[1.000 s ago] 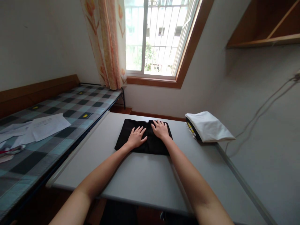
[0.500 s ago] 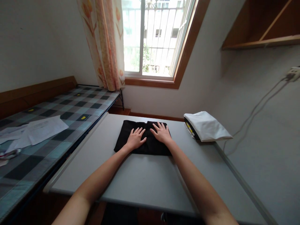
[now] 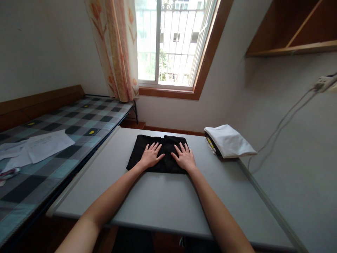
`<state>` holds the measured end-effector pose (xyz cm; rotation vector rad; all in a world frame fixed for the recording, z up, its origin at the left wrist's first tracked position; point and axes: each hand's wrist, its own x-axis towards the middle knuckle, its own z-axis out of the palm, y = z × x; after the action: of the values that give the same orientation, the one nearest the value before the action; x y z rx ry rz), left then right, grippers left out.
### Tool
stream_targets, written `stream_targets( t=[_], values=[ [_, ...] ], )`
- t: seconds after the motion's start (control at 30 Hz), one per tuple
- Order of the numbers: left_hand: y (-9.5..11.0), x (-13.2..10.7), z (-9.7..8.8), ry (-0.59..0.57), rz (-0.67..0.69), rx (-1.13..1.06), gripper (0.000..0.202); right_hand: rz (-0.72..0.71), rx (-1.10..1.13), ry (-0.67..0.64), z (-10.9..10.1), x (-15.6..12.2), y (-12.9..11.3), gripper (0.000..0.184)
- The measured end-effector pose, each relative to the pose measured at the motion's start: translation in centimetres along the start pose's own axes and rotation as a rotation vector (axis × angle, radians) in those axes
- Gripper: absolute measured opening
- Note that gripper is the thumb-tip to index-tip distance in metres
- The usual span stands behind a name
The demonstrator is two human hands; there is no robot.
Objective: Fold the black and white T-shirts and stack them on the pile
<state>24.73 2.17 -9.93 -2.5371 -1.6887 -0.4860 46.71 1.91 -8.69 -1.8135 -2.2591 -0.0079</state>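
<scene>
A folded black cloth item, perhaps a garment, lies flat on the grey-white table; its exact kind I cannot make out. My left hand rests palm down on its left half, fingers spread. On the right half, near the right edge, my right hand lies flat with its fingers apart. A narrow strip of black fabric shows between the two thumbs. Neither hand grips anything.
A folded white cloth bundle with dark and yellow layers sits at the table's back right. Left of the table is a bed with a checked cover and loose papers. A cable hangs along the right wall below a wooden shelf.
My right hand has slid toward me and slightly right across the black cloth. My left hand stays in about the same place on it. The view has shifted slightly.
</scene>
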Motion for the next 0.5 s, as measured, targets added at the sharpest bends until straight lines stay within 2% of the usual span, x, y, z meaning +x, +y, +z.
stream_targets(
  t=[0.13,0.2,0.27,0.33,0.4,0.5],
  values=[
    [-0.4,0.1,-1.3,0.105,-0.052,-0.086,0.054,0.012,0.153,0.129,-0.4,-0.4,0.7,0.055],
    [-1.3,0.2,-2.6,0.169,-0.167,-0.097,0.044,0.093,0.217,0.213,-0.8,-0.7,1.4,0.05],
    [-2.7,0.2,-4.1,0.199,-0.318,-0.056,0.037,0.238,0.219,0.257,-1.4,-1.0,2.2,0.047],
    [-4.4,0.2,-5.2,0.178,-0.469,0.004,0.034,0.397,0.201,0.238,-1.9,-1.2,3.0,0.045],
    [-6.2,0.0,-5.9,0.115,-0.593,0.02,0.036,0.507,0.211,0.161,-2.4,-1.3,3.7,0.045],
    [-8.0,-0.2,-6.0,-0.024,-0.722,-0.049,0.041,0.568,0.259,0.007,-2.5,-1.2,4.5,0.05]
  ],
)
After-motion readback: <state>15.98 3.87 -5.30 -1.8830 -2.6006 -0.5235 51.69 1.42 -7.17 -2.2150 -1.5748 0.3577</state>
